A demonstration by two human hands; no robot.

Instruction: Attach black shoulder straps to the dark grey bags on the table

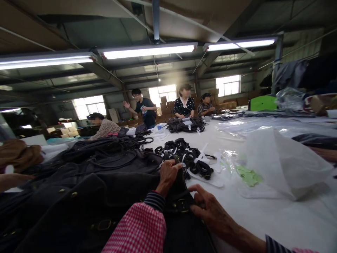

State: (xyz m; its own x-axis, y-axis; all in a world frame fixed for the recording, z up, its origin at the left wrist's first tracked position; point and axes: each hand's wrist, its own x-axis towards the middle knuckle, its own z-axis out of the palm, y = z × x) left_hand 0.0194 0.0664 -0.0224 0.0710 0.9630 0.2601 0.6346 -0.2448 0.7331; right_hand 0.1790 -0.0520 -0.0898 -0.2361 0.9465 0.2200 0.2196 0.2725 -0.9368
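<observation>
A black bag (126,189) with brass-coloured eyelets and buckles lies in front of me, at the edge of a larger heap of black bags. My left hand (168,175) is closed on the bag's upper right part; its fingertips are partly hidden. Lower down, my right hand (210,209) rests against the bag's right edge beside a strap with a buckle (181,205). Its index finger and thumb are apart, the other fingers bent. Just beyond my left hand lie bundled black straps (201,168) tied with white strips.
Clear plastic bags (279,161) and light green pieces (249,175) cover the white table (237,225) on the right. Another black bundle (185,124) lies farther back. Several people stand across the table; other people's hands show at the left and right edges.
</observation>
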